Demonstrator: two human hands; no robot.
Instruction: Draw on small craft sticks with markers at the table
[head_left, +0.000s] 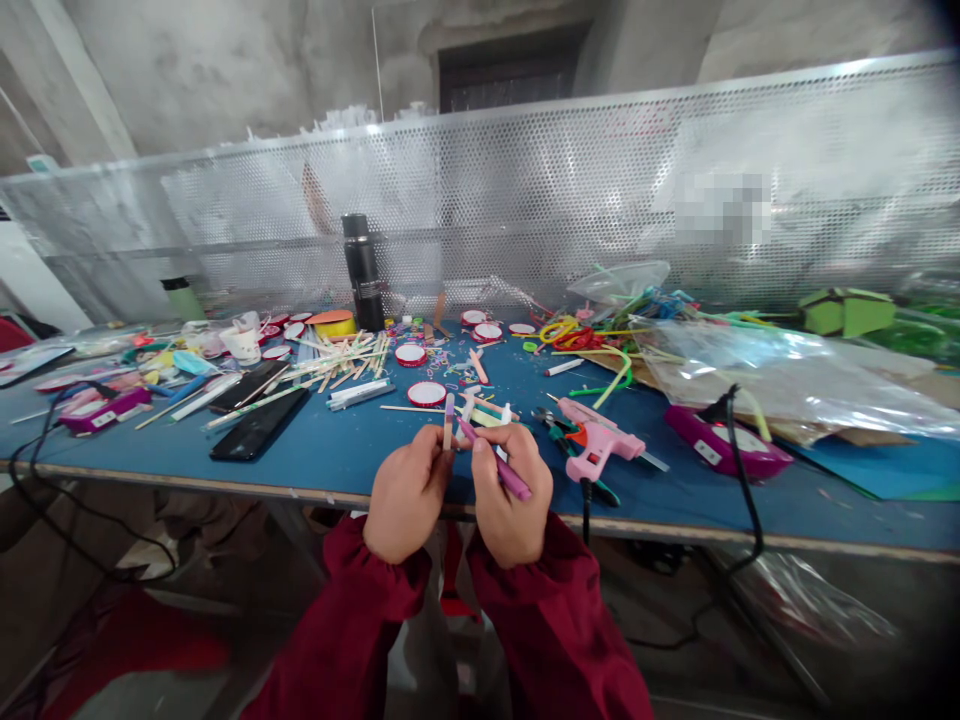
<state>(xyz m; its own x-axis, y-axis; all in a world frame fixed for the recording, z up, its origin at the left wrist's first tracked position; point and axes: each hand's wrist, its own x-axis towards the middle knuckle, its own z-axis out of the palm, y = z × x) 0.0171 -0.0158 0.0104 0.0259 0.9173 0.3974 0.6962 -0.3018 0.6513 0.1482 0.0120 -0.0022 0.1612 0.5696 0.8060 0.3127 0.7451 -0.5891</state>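
My left hand is closed on a craft stick, held upright over the table's front edge, with purple colour on its upper part. In my right hand is a purple marker, slanting so that its upper end points toward the stick. A small gap shows between the stick and the marker. Just beyond my hands lies a round white piece with a red rim. Right of my right hand, a pink glue gun rests beside pliers.
A black phone lies left, near a pile of thin sticks. A black bottle stands at the back before a perforated metal screen. Purple corded boxes sit on both sides, plastic sheeting at right.
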